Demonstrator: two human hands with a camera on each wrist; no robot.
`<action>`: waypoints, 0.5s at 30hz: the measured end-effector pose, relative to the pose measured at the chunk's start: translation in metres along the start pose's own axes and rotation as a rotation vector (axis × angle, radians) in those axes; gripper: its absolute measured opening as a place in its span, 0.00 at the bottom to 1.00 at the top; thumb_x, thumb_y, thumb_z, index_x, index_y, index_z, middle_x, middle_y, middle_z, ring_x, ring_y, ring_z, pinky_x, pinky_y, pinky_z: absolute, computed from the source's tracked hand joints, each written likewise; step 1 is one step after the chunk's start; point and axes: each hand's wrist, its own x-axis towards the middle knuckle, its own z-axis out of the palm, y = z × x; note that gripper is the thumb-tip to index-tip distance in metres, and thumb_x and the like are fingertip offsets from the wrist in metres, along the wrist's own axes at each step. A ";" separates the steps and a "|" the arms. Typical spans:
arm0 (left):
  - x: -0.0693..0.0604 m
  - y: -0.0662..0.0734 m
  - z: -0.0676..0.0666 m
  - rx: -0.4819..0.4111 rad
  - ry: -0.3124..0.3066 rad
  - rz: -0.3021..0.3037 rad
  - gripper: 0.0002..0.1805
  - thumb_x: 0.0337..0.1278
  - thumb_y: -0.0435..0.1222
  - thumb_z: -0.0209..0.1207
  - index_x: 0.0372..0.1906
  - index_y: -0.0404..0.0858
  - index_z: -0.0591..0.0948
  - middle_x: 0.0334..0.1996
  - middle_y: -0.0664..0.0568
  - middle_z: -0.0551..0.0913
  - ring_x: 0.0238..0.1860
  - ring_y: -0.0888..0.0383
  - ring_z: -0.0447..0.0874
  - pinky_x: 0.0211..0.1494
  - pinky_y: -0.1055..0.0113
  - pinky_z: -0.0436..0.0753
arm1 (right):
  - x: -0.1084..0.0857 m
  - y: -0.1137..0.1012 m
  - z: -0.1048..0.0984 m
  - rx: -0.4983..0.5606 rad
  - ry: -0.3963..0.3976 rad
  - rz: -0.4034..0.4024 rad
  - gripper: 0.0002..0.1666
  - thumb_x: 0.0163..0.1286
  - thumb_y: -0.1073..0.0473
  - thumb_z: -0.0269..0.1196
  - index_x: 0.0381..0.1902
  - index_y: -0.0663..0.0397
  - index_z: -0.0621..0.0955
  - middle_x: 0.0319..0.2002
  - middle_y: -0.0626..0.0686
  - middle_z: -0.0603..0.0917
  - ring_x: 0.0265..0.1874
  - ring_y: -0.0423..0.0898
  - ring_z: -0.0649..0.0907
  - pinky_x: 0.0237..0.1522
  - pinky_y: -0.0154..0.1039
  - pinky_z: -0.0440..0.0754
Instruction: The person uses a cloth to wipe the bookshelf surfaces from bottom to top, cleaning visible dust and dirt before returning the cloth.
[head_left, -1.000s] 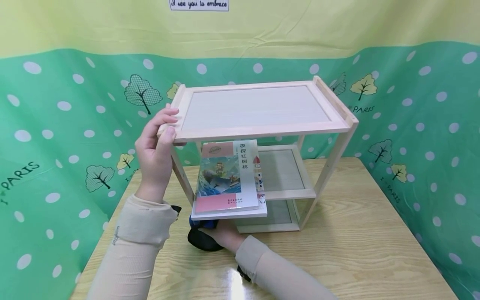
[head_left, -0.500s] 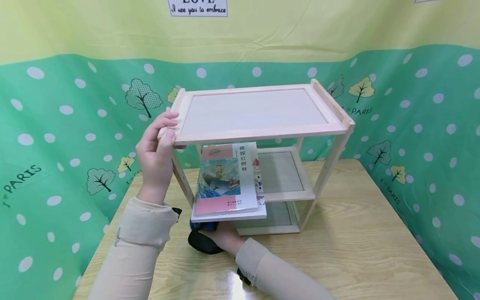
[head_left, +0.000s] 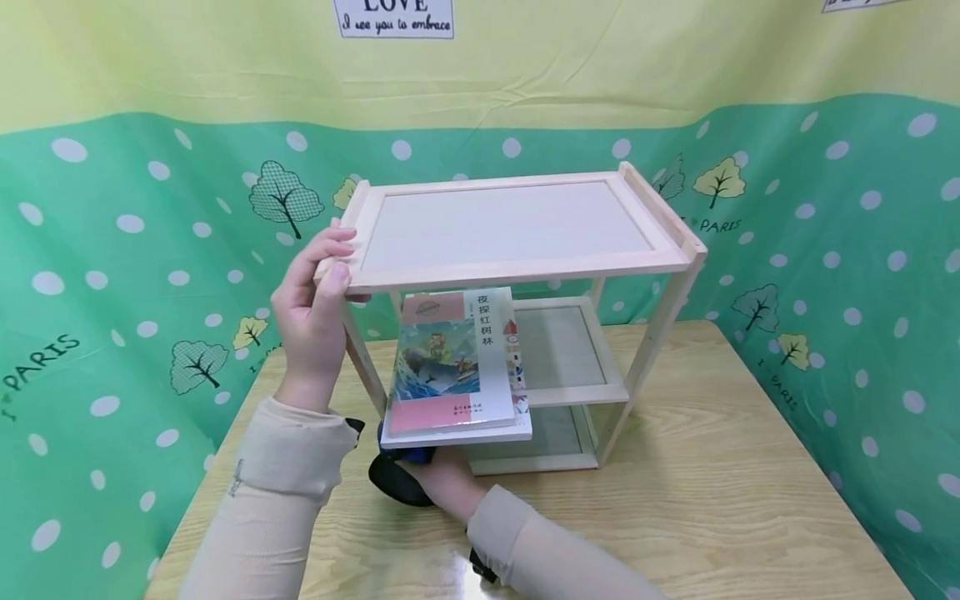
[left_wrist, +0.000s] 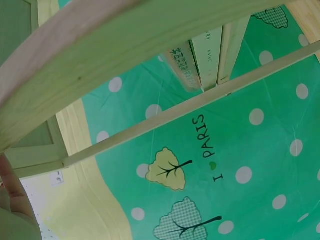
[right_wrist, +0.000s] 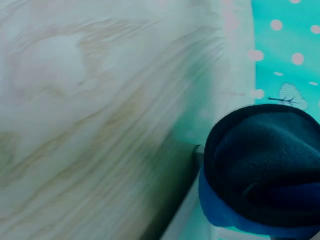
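Observation:
My left hand grips the left end of a pale wooden three-tier shelf, thumb at the front corner and fingers over the top. In the left wrist view, part of that hand shows beside the frame. Low at the shelf's front left, my right hand holds a blue-and-black soft fabric item at the bottom tier. The right wrist view shows the item's rounded, black-edged end; its exact kind is unclear. The books above hide part of it and most of the fingers.
Two stacked books lie on the middle tier, jutting past its front edge above my right hand. Wooden legs stand at the corners. The shelf rests on a wood-grain table, with a green dotted curtain around it.
The head view has tilted slightly, so everything sits a little lower. The blue-and-black item and right hand have shifted very slightly left. The left hand keeps its hold on the shelf.

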 end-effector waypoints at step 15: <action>0.000 -0.001 0.001 0.012 0.010 0.015 0.14 0.56 0.35 0.52 0.41 0.34 0.84 0.51 0.51 0.85 0.58 0.51 0.80 0.25 0.74 0.81 | 0.000 -0.013 0.002 0.122 0.019 -0.084 0.42 0.62 0.57 0.69 0.69 0.67 0.66 0.68 0.62 0.71 0.69 0.57 0.71 0.71 0.50 0.72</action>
